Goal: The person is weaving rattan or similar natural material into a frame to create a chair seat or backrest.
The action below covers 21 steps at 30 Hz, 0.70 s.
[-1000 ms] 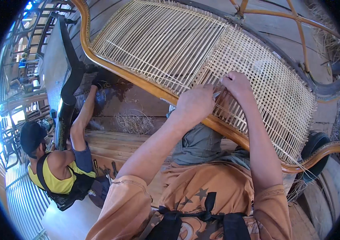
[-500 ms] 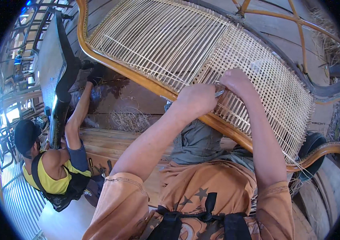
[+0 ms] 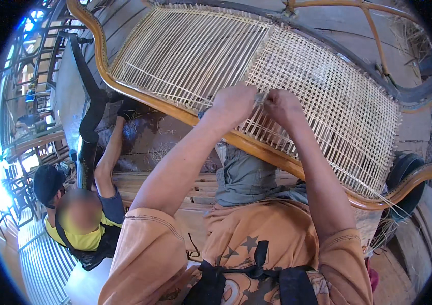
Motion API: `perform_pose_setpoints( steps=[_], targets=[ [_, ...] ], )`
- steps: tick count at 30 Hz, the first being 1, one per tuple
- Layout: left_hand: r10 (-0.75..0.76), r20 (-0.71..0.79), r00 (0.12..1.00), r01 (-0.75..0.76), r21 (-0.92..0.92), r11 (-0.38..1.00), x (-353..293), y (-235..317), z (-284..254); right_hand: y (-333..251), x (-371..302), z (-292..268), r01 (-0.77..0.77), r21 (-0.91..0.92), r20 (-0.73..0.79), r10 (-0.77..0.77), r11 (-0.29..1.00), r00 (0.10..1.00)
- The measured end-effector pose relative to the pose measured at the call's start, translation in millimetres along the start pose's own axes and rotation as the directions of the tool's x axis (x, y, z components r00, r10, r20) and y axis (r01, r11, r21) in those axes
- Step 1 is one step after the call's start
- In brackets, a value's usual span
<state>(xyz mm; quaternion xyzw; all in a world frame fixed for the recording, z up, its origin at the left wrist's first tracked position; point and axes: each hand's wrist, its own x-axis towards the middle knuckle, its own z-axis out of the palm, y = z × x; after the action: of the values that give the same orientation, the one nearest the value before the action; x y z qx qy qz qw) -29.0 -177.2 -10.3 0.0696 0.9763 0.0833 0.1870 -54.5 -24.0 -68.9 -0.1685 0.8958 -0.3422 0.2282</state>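
A person's orange shirt [image 3: 269, 229] and grey trousers [image 3: 246, 175] are nearest, with a dark looped item [image 3: 194, 250] now showing beside the left sleeve. Ahead runs the brown wooden frame [image 3: 266, 153], a cane panel [image 3: 328, 84] strung inside it, its right part cross-woven, its left mostly strands in one direction. The left hand [image 3: 234, 104] is curled over the panel near the frame, a small shiny piece [image 3: 260, 97] at its fingertips; the right hand [image 3: 283, 109] is closed just beside it, but what it pinches cannot be told. Half a second ago both hands were lower and farther right in the view; frame and panel have shifted left too. Beyond, at left, the co-worker [image 3: 81, 236] sits lower in view than before, by a dark curved frame [image 3: 87, 91].
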Motion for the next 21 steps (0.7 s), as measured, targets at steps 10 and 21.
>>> perform_pose_setpoints(
  steps=[10,21],
  targets=[
    [-0.293,0.165,0.942,0.259,0.197,0.946,4.3,20.7,-58.1,-10.5,-2.1,-9.1,-0.062,0.157,-0.017,0.065,0.986,0.998],
    [-0.165,0.337,0.927,0.014,0.408,0.913,22.4,24.5,-43.5,2.6,1.8,-18.5,-0.075,0.223,0.120,0.049,0.972,0.992]
  ],
)
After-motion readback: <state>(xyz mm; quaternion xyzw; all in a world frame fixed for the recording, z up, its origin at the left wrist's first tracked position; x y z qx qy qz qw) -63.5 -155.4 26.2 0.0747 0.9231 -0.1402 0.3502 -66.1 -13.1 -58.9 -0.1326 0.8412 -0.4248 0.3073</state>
